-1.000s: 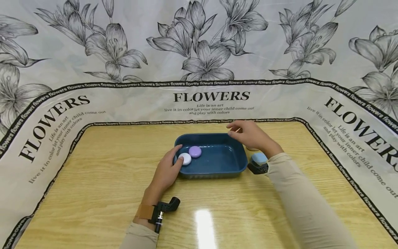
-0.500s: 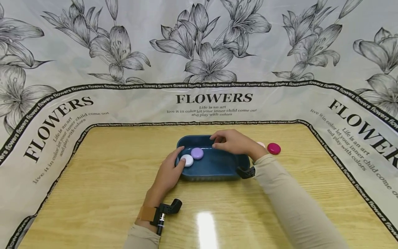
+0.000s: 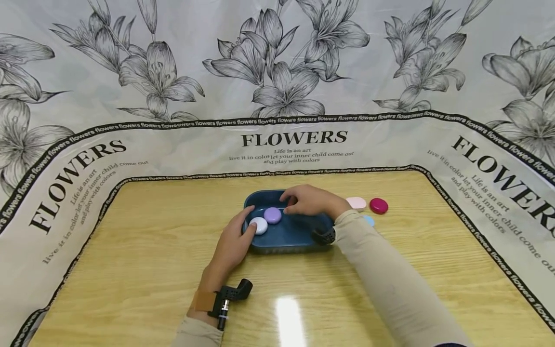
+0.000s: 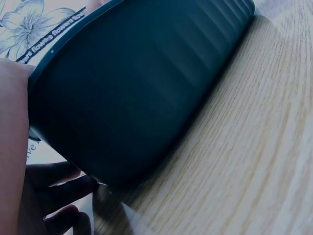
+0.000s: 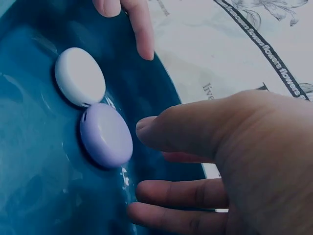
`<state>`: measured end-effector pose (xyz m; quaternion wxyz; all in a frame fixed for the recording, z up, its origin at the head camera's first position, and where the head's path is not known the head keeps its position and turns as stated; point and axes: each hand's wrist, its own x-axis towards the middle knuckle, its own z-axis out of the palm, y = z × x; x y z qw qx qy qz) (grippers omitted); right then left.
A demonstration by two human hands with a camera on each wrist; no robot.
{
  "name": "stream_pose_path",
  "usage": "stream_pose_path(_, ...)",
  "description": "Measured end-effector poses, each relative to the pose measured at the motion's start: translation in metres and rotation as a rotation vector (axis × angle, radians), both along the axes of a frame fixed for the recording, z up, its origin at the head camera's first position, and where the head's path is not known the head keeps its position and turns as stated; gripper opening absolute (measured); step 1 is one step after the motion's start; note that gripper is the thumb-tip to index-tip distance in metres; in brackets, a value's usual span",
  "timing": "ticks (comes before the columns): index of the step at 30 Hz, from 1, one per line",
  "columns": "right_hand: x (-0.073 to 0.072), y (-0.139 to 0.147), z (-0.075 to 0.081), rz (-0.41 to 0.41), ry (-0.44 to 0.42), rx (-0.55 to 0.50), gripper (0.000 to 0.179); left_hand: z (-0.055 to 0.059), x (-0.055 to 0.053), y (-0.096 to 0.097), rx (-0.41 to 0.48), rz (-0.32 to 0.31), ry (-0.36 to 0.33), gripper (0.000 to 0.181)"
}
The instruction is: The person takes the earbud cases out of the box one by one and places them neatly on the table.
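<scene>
A dark blue rectangular tray with rounded corners stands on the table. My left hand grips its left end, with the thumb over the rim and the other fingers outside. Inside, at the left, lie a glossy white rounded disc and a lilac rounded disc, seen touching in the right wrist view. My right hand reaches into the tray, its thumb and fingers spread apart beside the lilac disc with nothing between them. Ribbed outer sides of the tray fill the left wrist view.
Right of the tray lie a pale pink piece, a crimson rounded disc and a light blue piece partly hidden by the right sleeve. A flower-printed cloth borders the wooden table at the back and sides.
My right hand has moved left from above the tray's right end into it, toward the lilac disc, uncovering the pieces at the right. The left hand keeps its grip on the tray.
</scene>
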<state>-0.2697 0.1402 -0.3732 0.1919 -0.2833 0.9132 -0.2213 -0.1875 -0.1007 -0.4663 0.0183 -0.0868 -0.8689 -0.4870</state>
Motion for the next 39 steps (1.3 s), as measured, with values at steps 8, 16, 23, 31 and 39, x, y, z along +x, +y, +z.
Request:
stream_pose_path(8, -0.005, -0.011, 0.0, 0.008, -0.015, 0.039, 0.046, 0.005, -0.008, 0.003, -0.007, -0.025, 0.024, 0.048)
stream_pose_path(16, -0.007, -0.027, -0.008, 0.051, -0.028, 0.145, 0.05, 0.0, -0.003, 0.0, 0.014, -0.011, -0.011, 0.048)
stream_pose_path(23, -0.008, -0.036, -0.005, 0.069, 0.03, 0.244, 0.053, 0.003, -0.003, -0.001, 0.016, -0.012, 0.001, 0.047)
stream_pose_path(31, -0.011, -0.044, -0.002, 0.1, 0.028, 0.3, 0.06, 0.002, -0.002, -0.003, 0.016, -0.008, -0.016, 0.048)
stream_pose_path(39, -0.009, -0.052, -0.004, 0.123, 0.052, 0.319, 0.059, -0.001, -0.002, -0.003, 0.01, -0.004, -0.009, 0.048)
